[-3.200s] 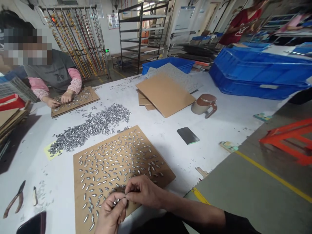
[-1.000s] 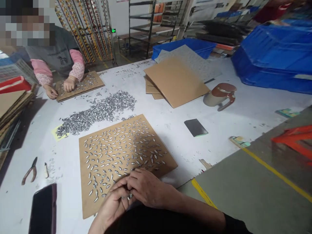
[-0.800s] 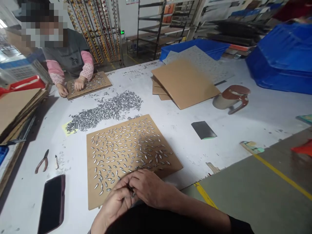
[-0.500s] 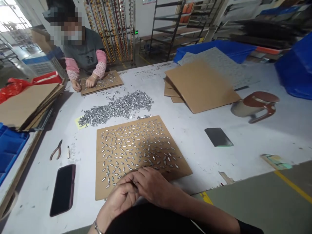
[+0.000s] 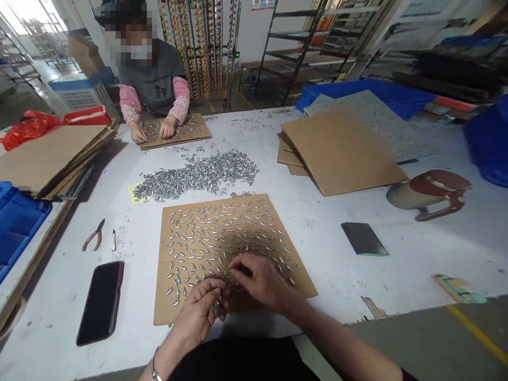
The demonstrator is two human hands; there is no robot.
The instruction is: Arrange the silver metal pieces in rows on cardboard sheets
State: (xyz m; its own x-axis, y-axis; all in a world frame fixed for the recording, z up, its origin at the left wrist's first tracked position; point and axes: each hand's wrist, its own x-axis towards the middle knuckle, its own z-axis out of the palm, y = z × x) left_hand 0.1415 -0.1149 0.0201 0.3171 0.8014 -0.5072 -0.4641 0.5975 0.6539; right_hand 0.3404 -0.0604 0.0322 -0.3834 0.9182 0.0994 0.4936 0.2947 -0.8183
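A brown cardboard sheet (image 5: 234, 306) lies before me, set with several rows of small silvery metal pieces (image 5: 214, 231), pointed at both ends. Over its near edge my left hand (image 5: 200, 307) is closed, fingers curled against the thumb; what they hold is hidden. My right hand (image 5: 260, 278) hovers over the lower middle of the sheet, thumb and forefinger pinched close to the pieces. Anything in that pinch is too small to make out. Beyond the sheet spreads a heap of the same metal pieces (image 5: 198, 174).
On the left lie a phone (image 5: 100, 304), pliers (image 5: 94, 235) and a small knife-like tool (image 5: 114, 241). Stacked cardboard (image 5: 341, 151), a lidded jug (image 5: 431, 193) and a dark flat block (image 5: 364, 238) occupy the right. Across the table a co-worker (image 5: 154, 79) handles another board (image 5: 190, 132).
My hands were together at the sheet's near edge; the right has moved away from the left, forward over the pieces. The left stays closed. The view has shifted slightly.
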